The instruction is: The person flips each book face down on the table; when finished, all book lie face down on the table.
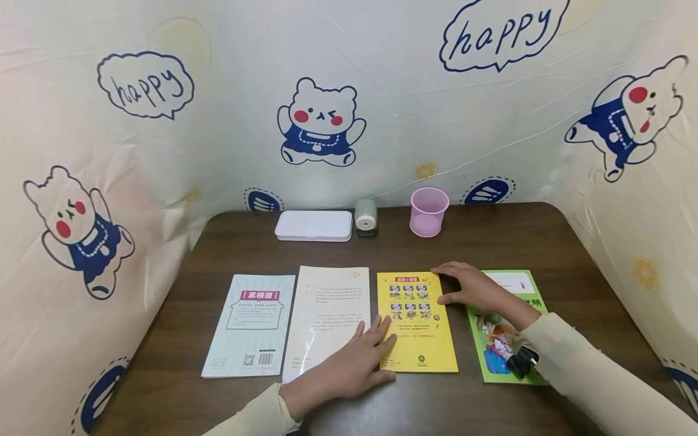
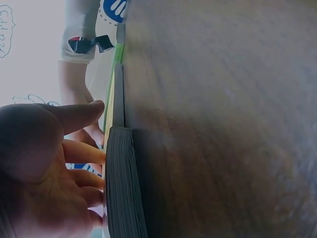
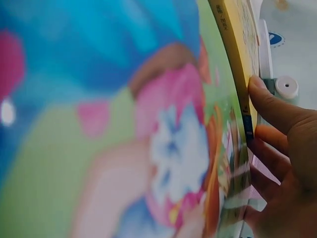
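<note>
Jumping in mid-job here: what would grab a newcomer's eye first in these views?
Four books lie in a row on the dark table, and the bright yellow book stands out, with the left hand at its lower left corner and the right hand at its upper right edge. A green picture book lies under the right forearm. Behind, a pink cup stands by the bear-print curtain.

Yellow book (image 1: pixel 417 324), green picture book (image 1: pixel 504 330), pink cup (image 1: pixel 428 211)
</note>
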Available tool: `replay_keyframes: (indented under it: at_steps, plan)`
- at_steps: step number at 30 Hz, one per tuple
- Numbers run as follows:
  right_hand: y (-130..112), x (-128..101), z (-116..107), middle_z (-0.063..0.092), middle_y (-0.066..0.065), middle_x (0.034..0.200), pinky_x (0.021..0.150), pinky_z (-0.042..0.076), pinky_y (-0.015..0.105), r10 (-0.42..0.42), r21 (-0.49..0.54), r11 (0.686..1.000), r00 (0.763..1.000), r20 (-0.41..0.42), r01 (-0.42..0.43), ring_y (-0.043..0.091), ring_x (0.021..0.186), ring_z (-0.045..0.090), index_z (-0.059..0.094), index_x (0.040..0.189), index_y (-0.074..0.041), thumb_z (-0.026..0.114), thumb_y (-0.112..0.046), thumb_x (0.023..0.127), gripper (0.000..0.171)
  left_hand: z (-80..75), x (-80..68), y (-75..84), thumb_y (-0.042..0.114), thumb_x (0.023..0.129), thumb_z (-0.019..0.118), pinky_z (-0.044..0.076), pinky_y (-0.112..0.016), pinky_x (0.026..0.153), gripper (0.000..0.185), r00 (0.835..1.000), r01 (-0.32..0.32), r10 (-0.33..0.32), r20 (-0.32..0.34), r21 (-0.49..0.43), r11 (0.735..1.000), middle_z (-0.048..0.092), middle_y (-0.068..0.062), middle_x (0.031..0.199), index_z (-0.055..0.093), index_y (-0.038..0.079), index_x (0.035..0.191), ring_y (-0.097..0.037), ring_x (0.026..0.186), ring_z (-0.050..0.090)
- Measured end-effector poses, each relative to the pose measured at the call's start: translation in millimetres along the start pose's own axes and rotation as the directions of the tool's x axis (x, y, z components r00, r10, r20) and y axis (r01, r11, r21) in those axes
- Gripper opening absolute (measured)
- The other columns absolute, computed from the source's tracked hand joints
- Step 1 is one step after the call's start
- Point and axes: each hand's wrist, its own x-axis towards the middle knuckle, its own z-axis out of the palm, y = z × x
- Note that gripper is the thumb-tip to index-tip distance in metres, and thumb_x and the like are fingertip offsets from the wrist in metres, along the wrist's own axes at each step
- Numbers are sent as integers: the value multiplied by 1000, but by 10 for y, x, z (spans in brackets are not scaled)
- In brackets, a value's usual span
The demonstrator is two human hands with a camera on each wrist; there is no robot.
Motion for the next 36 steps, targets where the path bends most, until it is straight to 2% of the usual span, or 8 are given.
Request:
replay_keyframes:
  at_steps: [7, 9, 19, 25, 36]
  plan:
    - [41, -25, -59, 44, 25, 157, 120, 13, 71, 9, -3, 1000, 1000, 21, -9, 48, 148, 34, 51, 153, -14, 78, -46, 90, 75, 4, -8, 2, 47, 100, 64, 16, -57, 126, 72, 1000, -7, 7, -5, 10, 1000, 19, -16, 171, 44, 7, 156, -33, 159, 11]
    - [71, -43, -71, 46, 26, 156, 120, 11, 73, -10, -16, 1000, 1000, 12, 10, 49, 147, 35, 51, 152, -12, 77, -47, 91, 75, 4, -9, 3, 47, 100, 64, 16, -57, 126, 72, 1000, -8, 8, -6, 14, 1000, 18, -16, 171, 44, 7, 156, -32, 159, 11]
    - [270, -176, -136, 51, 24, 152, 116, 10, 78, -28, -15, 1000, 999, -34, 27, 49, 145, 39, 52, 151, -8, 75, -48, 92, 75, -10, -13, 15, 47, 100, 64, 16, -57, 126, 72, 1000, -4, 4, -4, 6, 1000, 18, -16, 171, 44, 7, 156, -32, 159, 12]
    - [380, -261, -178, 52, 23, 151, 115, 10, 79, 4, 17, 1000, 999, -54, -4, 49, 144, 40, 53, 150, -9, 75, -52, 91, 77, -20, -23, 25, 47, 100, 64, 17, -56, 126, 72, 1000, -9, 9, -8, 8, 1000, 18, -17, 170, 45, 6, 155, -33, 158, 13]
    - [551, -400, -265, 52, 28, 149, 114, 13, 79, 40, 17, 999, 996, -85, -39, 52, 143, 39, 53, 149, -5, 72, -51, 94, 74, -20, -19, 31, 47, 100, 65, 17, -56, 126, 72, 1000, -1, 1, -4, 11, 1000, 17, -17, 171, 44, 7, 156, -32, 159, 12]
